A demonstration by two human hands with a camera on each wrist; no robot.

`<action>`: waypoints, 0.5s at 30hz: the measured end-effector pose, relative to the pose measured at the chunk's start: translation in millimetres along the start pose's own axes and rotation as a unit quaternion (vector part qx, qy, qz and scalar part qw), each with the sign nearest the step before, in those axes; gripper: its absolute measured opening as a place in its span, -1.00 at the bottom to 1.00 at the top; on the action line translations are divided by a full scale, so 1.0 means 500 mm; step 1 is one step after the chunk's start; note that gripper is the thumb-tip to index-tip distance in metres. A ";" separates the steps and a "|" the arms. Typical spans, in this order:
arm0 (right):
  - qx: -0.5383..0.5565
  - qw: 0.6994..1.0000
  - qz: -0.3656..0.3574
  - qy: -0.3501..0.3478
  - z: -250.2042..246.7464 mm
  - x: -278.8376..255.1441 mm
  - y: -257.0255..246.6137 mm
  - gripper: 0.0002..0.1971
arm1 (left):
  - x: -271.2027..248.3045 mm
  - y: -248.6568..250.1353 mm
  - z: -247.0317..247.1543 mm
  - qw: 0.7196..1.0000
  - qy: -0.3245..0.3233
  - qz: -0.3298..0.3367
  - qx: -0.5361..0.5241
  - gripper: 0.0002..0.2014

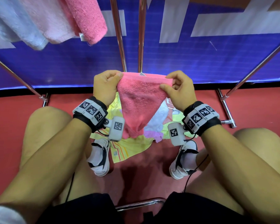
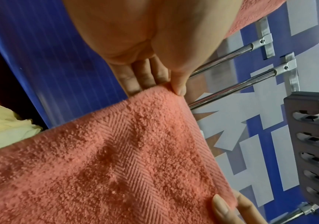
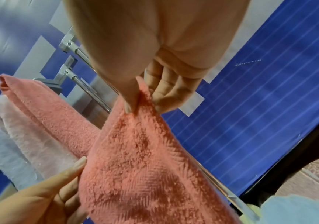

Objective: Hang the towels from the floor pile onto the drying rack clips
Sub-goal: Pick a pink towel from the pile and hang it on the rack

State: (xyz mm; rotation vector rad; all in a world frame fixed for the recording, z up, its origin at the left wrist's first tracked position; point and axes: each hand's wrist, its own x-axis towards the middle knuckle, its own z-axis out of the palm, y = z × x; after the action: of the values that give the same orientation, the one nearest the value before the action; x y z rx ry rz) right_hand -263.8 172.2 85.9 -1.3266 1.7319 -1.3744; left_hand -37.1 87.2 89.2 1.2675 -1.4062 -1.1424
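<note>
While the pink towel (image 1: 140, 101) hangs stretched above the floor pile (image 1: 129, 143) | left hand (image 1: 104, 88) pinches its left top corner | right hand (image 1: 179, 90) pinches its right top corner | three towels (image 1: 55, 20) hang on the drying rack (image 1: 118, 34).

The scene is evenly and brightly lit from overhead. Soft shadows are cast on the red floor (image 1: 144, 172) beneath the legs. Glare is seen on the chrome rack bars (image 1: 118, 33). Straight lines are bent toward the head view's edges. The wrist views are softened by blur, and nearby skin is rendered out of focus.
</note>
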 end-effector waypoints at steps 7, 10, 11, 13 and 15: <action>0.045 0.998 0.022 0.025 0.001 0.021 0.002 -0.73 | -0.003 0.011 0.015 0.999 0.033 -0.009 -0.002 -0.87; 0.040 0.999 0.014 0.029 0.003 0.022 -0.008 -0.68 | -0.005 0.017 0.022 0.999 0.047 -0.020 -0.013 -0.91; 0.028 0.999 0.015 0.030 0.005 0.023 -0.007 -0.69 | -0.006 0.018 0.023 0.998 0.054 -0.030 -0.015 -0.91; -0.011 0.999 0.023 0.025 0.010 0.023 -0.009 -0.72 | -0.007 0.017 0.028 0.997 0.062 -0.044 -0.019 -0.86; -0.033 0.999 0.026 0.015 0.018 0.018 -0.009 -0.77 | -0.016 0.020 0.036 0.997 0.057 -0.049 -0.016 -0.84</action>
State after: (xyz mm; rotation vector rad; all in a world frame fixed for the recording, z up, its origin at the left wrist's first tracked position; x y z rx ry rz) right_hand -257.3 160.5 88.5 -1.2925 1.8334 -1.3245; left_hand -56.1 96.6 95.4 1.3692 -1.2507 -1.1348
